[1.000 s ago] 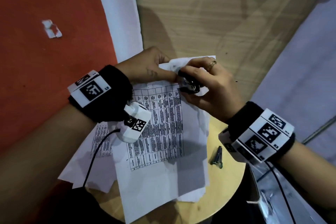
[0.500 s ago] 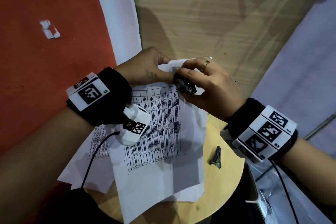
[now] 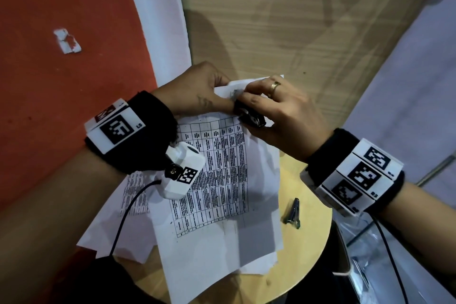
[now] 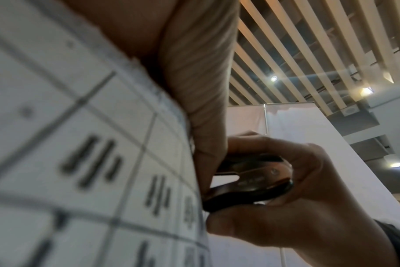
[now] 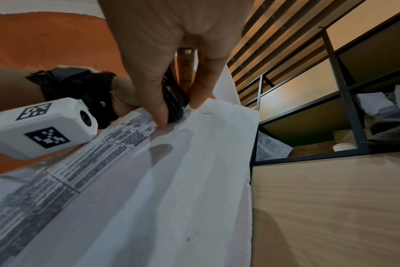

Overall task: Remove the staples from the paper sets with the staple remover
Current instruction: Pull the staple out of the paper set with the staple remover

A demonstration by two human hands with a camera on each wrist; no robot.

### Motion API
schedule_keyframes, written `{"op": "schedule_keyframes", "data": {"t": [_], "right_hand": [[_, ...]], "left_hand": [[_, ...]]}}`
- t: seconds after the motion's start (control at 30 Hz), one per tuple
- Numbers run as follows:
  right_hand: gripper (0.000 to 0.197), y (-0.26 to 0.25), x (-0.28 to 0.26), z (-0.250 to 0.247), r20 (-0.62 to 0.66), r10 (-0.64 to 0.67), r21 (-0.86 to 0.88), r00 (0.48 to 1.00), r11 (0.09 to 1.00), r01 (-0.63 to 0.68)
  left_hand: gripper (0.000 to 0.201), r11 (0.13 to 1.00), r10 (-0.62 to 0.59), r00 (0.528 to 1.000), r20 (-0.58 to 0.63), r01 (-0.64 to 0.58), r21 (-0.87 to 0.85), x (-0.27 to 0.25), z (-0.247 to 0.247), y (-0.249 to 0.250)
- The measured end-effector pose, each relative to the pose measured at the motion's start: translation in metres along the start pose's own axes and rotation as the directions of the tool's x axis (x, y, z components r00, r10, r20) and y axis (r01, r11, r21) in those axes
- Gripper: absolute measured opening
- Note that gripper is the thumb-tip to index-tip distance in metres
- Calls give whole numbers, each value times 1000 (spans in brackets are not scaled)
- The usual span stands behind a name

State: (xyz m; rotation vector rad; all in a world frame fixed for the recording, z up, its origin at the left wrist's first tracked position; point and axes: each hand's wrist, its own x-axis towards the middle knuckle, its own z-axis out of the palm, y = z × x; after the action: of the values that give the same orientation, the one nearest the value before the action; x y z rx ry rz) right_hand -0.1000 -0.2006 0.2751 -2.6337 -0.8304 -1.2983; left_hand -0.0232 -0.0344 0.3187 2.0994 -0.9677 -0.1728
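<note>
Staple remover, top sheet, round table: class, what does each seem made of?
Staple remover: shiny metal plates, seemingly, with dark, perhaps plastic grips; it glints. Top sheet: thin matte paper, creased and printed. Round table: pale wood or laminate, faint grain, smooth.

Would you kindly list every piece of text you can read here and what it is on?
"L5": left wrist marker.
"R3": right wrist marker.
Printed table on the top paper set: too small and blurred to read.
Paper underneath: unreadable too.
</note>
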Motion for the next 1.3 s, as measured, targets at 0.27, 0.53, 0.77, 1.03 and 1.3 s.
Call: {"op": "schedule_keyframes", "data": {"t": [0.27, 0.53, 0.77, 1.03, 1.3], "right_hand": [[20, 5, 1, 10, 6, -43, 19, 999, 999, 42], [23, 9, -1, 14, -55, 122, 163, 991, 980, -112], [27, 5, -3, 13, -74, 278, 376, 958, 897, -232], [26, 2, -2, 13, -144, 311, 342, 939, 906, -248], [21, 9, -3, 13, -136, 319, 256, 938, 926, -278]], "left_hand": [[23, 998, -28, 999, 18, 29, -55, 0, -1, -7], [10, 990, -4, 999, 37, 9, -140, 4, 0, -16], [16, 970, 39, 999, 2, -37, -241, 6, 0, -21], [63, 993, 110, 989, -98, -115, -40, 9, 1, -29], [56, 980, 65, 972, -226, -20, 196, 5, 7, -50]]}}
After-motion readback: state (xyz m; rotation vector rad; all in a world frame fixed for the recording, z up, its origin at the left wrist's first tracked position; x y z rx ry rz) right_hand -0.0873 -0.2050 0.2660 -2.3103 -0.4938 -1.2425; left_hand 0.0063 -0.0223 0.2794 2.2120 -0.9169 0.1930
